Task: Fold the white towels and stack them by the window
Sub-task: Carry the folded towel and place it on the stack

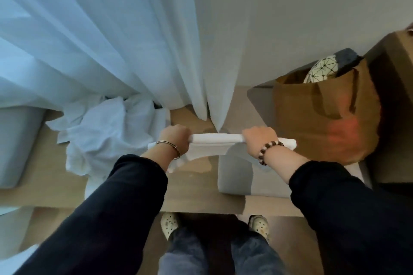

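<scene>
A white towel is stretched level between my two hands above the wooden floor, its upper edge rolled into a thick band. My left hand grips its left end, fingers curled round the cloth. My right hand grips it toward the right, and the towel's end sticks out past that wrist. The rest of the towel hangs below, partly hidden by my arms. A crumpled heap of white towels lies on the floor to the left, at the foot of the sheer window curtain.
A brown paper bag with a patterned item inside stands at the right, against brown furniture. A grey block sits on the floor under the towel. A pale grey seat edge is at far left. My feet show below.
</scene>
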The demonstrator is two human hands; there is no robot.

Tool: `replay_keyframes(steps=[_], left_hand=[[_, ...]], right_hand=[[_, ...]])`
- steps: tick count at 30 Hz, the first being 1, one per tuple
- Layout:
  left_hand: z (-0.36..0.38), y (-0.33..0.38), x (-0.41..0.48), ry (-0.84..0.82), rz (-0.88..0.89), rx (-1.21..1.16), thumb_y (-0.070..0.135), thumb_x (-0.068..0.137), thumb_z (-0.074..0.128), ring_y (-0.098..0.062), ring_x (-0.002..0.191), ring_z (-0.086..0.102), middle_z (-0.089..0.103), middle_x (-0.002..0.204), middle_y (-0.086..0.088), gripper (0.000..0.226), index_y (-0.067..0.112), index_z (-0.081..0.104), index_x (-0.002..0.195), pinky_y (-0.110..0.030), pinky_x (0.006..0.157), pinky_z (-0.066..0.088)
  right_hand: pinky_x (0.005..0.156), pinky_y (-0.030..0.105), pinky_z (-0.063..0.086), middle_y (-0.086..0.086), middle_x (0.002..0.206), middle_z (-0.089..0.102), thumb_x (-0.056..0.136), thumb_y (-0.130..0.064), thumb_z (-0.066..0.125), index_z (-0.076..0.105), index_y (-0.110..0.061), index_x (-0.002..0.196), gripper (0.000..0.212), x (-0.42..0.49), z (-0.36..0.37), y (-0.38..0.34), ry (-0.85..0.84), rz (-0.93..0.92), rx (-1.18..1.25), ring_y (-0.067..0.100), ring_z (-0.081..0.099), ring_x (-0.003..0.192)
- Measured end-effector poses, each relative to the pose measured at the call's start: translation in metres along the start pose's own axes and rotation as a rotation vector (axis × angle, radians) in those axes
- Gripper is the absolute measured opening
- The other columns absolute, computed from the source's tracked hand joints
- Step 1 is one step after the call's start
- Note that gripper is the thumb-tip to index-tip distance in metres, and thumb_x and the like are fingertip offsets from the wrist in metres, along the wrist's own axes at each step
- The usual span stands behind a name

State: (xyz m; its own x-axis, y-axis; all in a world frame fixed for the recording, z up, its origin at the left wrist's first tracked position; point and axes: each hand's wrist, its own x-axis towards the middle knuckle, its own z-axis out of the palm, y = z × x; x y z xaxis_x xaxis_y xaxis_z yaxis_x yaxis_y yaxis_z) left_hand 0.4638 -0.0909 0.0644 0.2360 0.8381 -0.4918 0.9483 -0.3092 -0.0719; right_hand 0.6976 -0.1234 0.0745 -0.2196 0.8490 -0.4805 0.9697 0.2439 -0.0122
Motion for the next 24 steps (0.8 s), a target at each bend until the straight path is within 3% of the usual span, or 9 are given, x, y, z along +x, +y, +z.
replay_keyframes(steps=[5,10,15,17,20,24], left_hand=[[0.068,-0.092,0.022,-0.14,0.064,-0.073,0.014,0.083,0.051,-0.028,0.097,0.063,0.066,0.101,-0.005,0.023,0.018,0.067,0.1,-0.033,0.077,0.05],[0.15,-0.163,0.036,-0.343,0.147,-0.129,0.011,0.082,0.052,-0.027,0.099,0.061,0.064,0.103,-0.007,0.024,0.011,0.065,0.102,-0.029,0.073,0.043],[0.232,-0.189,0.056,-0.548,0.239,-0.214,0.014,0.085,0.056,-0.029,0.098,0.062,0.066,0.103,-0.012,0.021,0.007,0.068,0.1,-0.025,0.07,0.04],[0.26,-0.188,0.07,-0.605,0.258,-0.222,0.015,0.085,0.057,-0.029,0.095,0.062,0.065,0.101,-0.014,0.023,0.005,0.068,0.103,-0.024,0.068,0.039],[0.296,-0.188,0.092,-0.602,0.23,-0.278,0.015,0.082,0.059,-0.025,0.08,0.056,0.061,0.09,-0.011,0.02,0.007,0.069,0.098,-0.024,0.066,0.038],[0.335,-0.204,0.118,-0.516,0.214,-0.298,0.017,0.082,0.056,-0.028,0.097,0.061,0.066,0.103,-0.01,0.024,0.009,0.069,0.1,-0.027,0.076,0.045]], right_hand=[[0.07,0.032,0.042,0.009,0.105,0.063,0.094,-0.008,0.041,0.06,-0.014,0.108,0.023,0.054,0.04,-0.087,-0.117,0.004,0.009,0.029,0.062,0.096],[0.058,0.027,0.044,0.004,0.077,0.059,0.092,-0.012,0.046,0.062,-0.012,0.088,0.017,0.107,0.091,-0.165,-0.349,0.015,0.057,0.02,0.055,0.064],[0.052,0.027,0.037,0.004,0.066,0.05,0.086,-0.01,0.047,0.056,-0.01,0.072,0.017,0.149,0.154,-0.198,-0.59,0.047,0.138,0.022,0.046,0.055],[0.052,0.025,0.034,0.004,0.067,0.047,0.085,-0.011,0.049,0.058,-0.007,0.076,0.014,0.167,0.177,-0.2,-0.66,0.073,0.162,0.023,0.045,0.057],[0.053,0.026,0.033,0.003,0.066,0.045,0.084,-0.013,0.051,0.063,-0.002,0.087,0.017,0.191,0.211,-0.203,-0.701,0.103,0.19,0.022,0.044,0.06],[0.052,0.025,0.034,0.004,0.073,0.053,0.091,-0.017,0.049,0.056,-0.012,0.081,0.014,0.216,0.242,-0.212,-0.629,0.148,0.197,0.023,0.049,0.064]])
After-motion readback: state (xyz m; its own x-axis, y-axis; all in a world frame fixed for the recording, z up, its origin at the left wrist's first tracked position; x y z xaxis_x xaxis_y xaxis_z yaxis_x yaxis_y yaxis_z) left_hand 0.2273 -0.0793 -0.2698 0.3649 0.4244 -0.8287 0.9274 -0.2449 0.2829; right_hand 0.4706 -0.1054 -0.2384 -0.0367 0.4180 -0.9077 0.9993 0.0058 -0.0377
